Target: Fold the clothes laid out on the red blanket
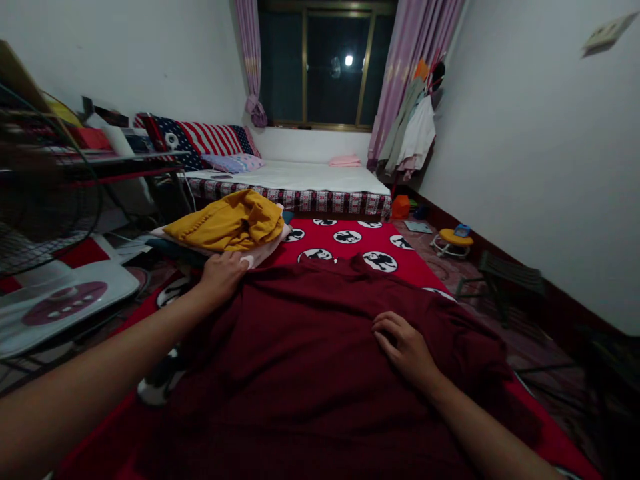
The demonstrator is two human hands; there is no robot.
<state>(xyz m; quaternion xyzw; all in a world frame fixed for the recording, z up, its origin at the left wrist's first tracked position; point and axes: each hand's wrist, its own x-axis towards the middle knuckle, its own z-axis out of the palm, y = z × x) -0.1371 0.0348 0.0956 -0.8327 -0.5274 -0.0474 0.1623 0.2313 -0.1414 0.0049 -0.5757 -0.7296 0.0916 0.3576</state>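
A dark maroon long-sleeved top (310,347) lies spread out on the red cloth, its collar toward the far side. At its far left shoulder, my left hand (225,275) has its fingers bent and closed on the fabric, right beside a pile of clothes. My right hand (404,343) rests on the right part of the top, fingers loosely bent and holding nothing. A mustard-yellow garment (230,223) lies crumpled on top of the pile, over a pale pink one (270,252).
The red cloth (350,250) has white circles with black figures. A fan (45,193) and a white folding table (110,283) stand at left. Beyond is a bed (300,175). To the right are a yellow-topped stool (453,238) and a dark folding stool (510,273).
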